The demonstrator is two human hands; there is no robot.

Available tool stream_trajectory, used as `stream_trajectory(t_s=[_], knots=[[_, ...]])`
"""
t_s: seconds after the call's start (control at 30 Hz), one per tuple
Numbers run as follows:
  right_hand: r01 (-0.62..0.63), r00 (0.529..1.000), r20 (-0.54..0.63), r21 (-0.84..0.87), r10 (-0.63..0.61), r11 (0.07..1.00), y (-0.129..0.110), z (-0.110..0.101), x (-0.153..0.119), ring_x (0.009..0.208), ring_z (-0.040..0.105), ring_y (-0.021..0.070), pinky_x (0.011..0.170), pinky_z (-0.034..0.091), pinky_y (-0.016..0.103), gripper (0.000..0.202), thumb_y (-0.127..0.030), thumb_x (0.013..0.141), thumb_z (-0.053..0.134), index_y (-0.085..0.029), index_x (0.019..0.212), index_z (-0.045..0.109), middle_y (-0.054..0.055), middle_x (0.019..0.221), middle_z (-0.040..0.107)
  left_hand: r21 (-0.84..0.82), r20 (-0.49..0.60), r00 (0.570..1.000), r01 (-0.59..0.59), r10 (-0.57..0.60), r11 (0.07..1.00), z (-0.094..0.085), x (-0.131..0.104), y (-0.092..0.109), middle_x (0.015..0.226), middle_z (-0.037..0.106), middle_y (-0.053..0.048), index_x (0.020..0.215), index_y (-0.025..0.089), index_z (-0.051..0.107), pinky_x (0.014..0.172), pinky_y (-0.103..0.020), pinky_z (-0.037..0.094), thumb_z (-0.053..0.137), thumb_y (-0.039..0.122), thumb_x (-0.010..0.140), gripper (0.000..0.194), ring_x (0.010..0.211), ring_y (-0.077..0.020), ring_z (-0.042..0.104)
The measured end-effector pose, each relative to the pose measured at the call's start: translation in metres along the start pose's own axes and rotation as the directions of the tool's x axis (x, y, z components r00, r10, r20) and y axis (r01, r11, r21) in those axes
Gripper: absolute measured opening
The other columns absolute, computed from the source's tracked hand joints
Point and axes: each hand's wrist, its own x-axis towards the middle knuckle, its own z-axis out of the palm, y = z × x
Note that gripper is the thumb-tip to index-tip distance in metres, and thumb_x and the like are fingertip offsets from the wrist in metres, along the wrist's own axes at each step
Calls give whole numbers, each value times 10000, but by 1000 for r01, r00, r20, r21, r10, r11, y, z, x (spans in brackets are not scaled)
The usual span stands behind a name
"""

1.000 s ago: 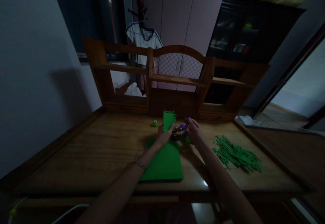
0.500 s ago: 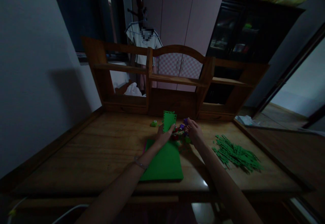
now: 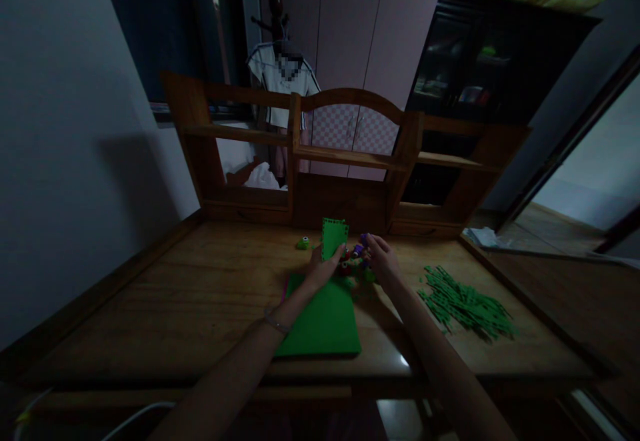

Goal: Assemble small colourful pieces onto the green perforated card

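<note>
My left hand is closed on a green foam sheet with small notches or holes along its edges, held upright. Between the fingertips of my right hand is a small purple piece, just right of the sheet; its exact kind is too small to tell. Several little red, purple and green figures with round eyes lie in a cluster between my hands, partly hidden by them. A larger green stack of sheets lies flat beneath my left forearm, a pink edge showing at its left.
A heap of thin green strips is spread on the right of the wooden desk. One green figure with an eye sits apart, left of the held sheet. A wooden shelf unit stands along the desk's back edge.
My right hand has shifted very slightly with the purple piece, closer to the green sheet. My left hand and the sheet are almost unmoved.
</note>
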Motion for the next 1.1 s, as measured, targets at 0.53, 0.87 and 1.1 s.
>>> stream_trajectory(t_s=[0.53,0.87,1.1], knots=[[-20,1000,-10,-40,19,999,-4,1,-3,642,597,120,564,439,223,362,-492,633,710,-238,885,656,5,854,669,135,151,912,-401,381,906,-5,9,-5,941,606,-67,950,165,638,830,-278,439,526,285,849,193,918,-169,574],[16,1000,24,-27,-16,1000,-2,-1,-2,695,595,118,617,457,221,327,-415,654,727,-226,910,655,13,877,649,206,100,986,-154,135,966,-7,4,8,804,688,-73,883,143,673,715,-256,450,502,421,842,329,805,-190,626],[46,998,45,-33,-44,998,-4,1,-5,688,606,124,651,476,243,350,-376,619,758,-214,910,650,13,854,640,229,105,990,-116,94,966,-7,6,5,607,642,-57,738,129,667,583,-232,411,462,483,845,423,657,-174,616]])
